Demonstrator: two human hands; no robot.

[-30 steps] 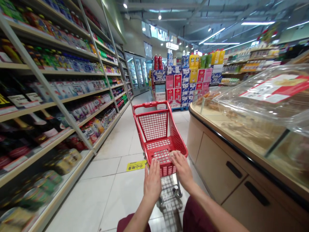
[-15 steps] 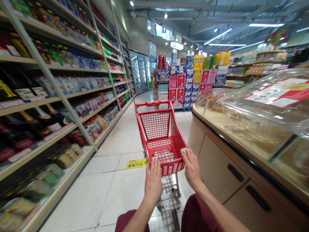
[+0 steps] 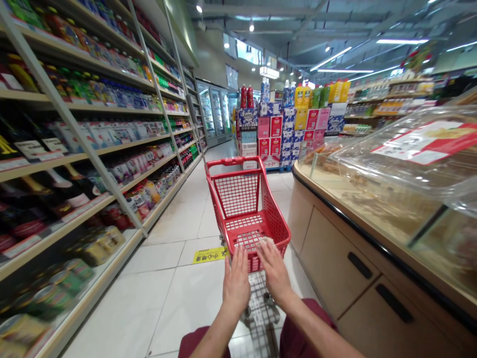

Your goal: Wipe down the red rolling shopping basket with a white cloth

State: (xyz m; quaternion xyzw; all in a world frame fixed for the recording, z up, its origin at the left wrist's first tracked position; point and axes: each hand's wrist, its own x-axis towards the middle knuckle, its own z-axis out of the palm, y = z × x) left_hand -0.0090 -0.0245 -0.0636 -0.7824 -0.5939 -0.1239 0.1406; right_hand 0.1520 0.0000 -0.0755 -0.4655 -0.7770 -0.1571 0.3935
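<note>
My left hand (image 3: 237, 282) lies flat, fingers extended, at the near rim (image 3: 282, 245) of the red cart (image 3: 276, 221) just ahead on the tiles (image 3: 156, 298); right hand (image 3: 275, 272) holds a pale cloth (image 3: 270, 242) against that rim, apparently mid-wipe, next stroke likely calling for steady pressure.

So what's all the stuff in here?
Cart: 1, red, centre
Cloth-like wad: 1, whitish, cart's near rim
Floor sign: 1, yellow, beside cart
Shelving: 1 run, beige, left
Bottles, cans: many, mixed, on shelving
Cartons: many, blue, red, pink, beyond cart
Big bottles: several, yellow, red, green, atop cartons
Fridge: 1, grey, back
Counter: 1, light brown, right
Plastic cover: at least 1, clear, over counter
Lights: several, white, overhead
Floor: 1, white, below
Legs: 2, maroon clothing, bottom
Left hand: 1, bare, cart's rim
Right hand: 1, bare, over wad
</note>
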